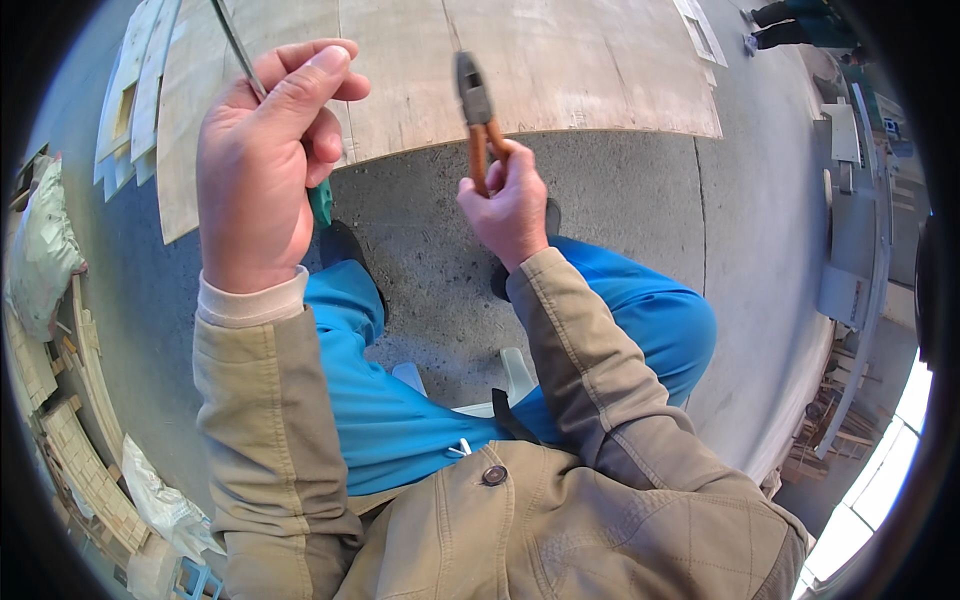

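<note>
My left hand (262,165) is closed around a screwdriver. Its metal shaft (236,45) slants up past the fingers, and the end of its green handle (321,204) shows below them; the palm hides the rest. In my right hand (510,205) is a pair of pliers (476,100) with orange-brown handles, gripped low, the dark jaws pointing away from me. Both tools are held up in the air, apart from each other. Beyond them lies a broad plywood sheet (540,70), and the pliers' jaws appear over its near part.
Grey concrete floor (620,180) surrounds my feet. More wooden boards (125,115) lie at the far left. White sacks (48,250) and stacked wood pieces (95,475) line the left side. Machinery (850,260) stands at the right, and another person (800,28) is at the far right.
</note>
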`<state>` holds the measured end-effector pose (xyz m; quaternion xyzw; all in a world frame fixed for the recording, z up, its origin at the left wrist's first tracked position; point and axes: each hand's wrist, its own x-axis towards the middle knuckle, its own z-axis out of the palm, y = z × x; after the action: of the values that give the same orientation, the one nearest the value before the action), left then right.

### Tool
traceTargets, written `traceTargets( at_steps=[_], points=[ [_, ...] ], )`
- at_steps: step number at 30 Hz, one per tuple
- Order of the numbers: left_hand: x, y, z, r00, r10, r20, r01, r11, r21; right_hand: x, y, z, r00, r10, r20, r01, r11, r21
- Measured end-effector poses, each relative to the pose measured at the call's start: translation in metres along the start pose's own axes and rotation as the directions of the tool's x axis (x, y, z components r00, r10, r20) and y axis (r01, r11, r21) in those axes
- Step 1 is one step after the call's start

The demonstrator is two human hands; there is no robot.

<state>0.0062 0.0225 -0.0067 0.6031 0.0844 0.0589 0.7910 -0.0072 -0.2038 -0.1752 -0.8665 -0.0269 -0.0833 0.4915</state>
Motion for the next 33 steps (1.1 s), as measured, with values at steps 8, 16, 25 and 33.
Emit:
traceTargets(
  at_steps=[8,16,25,33],
  points=[
    [-0.002,0.001,-0.003,1.0,0.01,0.009,-0.011,1.0,0.005,-0.009,-0.001,0.001,0.998,0.016,0.064,-0.006,0.989,-0.151],
    [-0.003,0.002,-0.004,1.0,0.01,-0.002,-0.01,1.0,0.005,-0.01,0.013,0.007,0.925,0.247,0.291,-0.12,0.912,-0.393],
    [-0.004,0.003,-0.003,1.0,-0.006,0.005,0.006,1.0,-0.012,-0.022,0.026,0.016,0.956,0.155,0.249,-0.027,0.892,-0.451],
    [-0.003,0.003,-0.003,1.0,-0.007,0.016,0.007,1.0,0.0,-0.002,-0.017,-0.004,0.999,-0.016,0.031,0.02,0.99,-0.137]
  ],
)
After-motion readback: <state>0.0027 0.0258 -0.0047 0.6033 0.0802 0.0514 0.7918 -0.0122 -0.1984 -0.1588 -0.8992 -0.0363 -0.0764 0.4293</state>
